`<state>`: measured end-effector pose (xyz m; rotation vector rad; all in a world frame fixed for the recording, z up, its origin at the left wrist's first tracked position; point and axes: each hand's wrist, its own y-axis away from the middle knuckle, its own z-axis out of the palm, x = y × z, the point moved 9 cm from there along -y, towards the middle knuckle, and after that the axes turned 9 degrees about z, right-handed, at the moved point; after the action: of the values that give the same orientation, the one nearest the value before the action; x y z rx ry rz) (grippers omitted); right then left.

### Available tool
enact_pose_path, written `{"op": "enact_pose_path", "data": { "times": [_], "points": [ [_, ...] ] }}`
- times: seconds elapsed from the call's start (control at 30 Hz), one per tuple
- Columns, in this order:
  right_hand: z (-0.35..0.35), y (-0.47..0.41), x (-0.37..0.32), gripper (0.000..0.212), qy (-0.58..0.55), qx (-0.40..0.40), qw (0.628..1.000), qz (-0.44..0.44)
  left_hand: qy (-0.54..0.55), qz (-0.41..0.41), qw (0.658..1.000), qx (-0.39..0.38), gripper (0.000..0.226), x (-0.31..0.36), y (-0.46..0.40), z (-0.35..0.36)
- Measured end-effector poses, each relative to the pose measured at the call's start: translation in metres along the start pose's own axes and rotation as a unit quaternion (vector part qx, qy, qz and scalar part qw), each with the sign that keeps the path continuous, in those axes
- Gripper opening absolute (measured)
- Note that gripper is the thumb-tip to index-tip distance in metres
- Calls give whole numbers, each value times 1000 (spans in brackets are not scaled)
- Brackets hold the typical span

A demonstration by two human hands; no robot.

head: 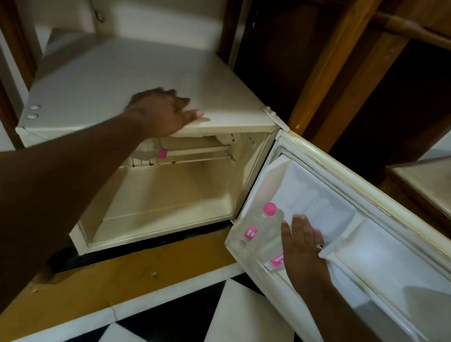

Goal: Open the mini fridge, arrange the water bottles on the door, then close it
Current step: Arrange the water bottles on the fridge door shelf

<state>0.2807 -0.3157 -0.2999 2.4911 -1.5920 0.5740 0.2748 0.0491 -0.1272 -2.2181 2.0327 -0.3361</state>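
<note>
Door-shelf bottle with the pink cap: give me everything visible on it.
The bottle is clear plastic, with a pink screw cap and a small pink label on its side. It stands in the lower shelf of the open fridge door, at the hinge end, leaning slightly in this view. The right hand lies open and flat beside it, fingers by its shoulder; contact cannot be confirmed. A second pink label shows under that hand, which hides whatever carries it.
</note>
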Motion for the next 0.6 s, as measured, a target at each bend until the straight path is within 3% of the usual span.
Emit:
{"op": "enact_pose_path", "data": {
  "times": [0.13, 0.27, 0.33, 0.4, 0.47, 0.53, 0.6],
  "points": [
    [3, 3, -1, 70, -48, -12, 999, 11, -66, -7, 998, -10, 91, -7, 2, 2],
    [-4, -10, -22, 71, -142, 17, 989, -41, -81, -7, 997, -10, 94, -5, -4, 5],
    [-3, -15, -17, 71, -223, 8, 975, -3, -81, -8, 997, -11, 92, -8, -6, 7],
    [-15, -16, 4, 61, -280, 113, 951, 71, -86, -9, 996, -8, 88, -8, -7, 7],
    [-19, -15, 17, 67, -300, 150, 932, 135, -88, -7, 996, -6, 86, -7, -7, 7],
    [-20, -19, 21, 72, -327, 165, 916, 162, -90, -6, 996, -7, 85, -6, -8, 7],
    [-22, -23, 26, 64, -410, 128, 875, 225, -93, -4, 996, -10, 85, -5, -8, 7]
  ]
}}
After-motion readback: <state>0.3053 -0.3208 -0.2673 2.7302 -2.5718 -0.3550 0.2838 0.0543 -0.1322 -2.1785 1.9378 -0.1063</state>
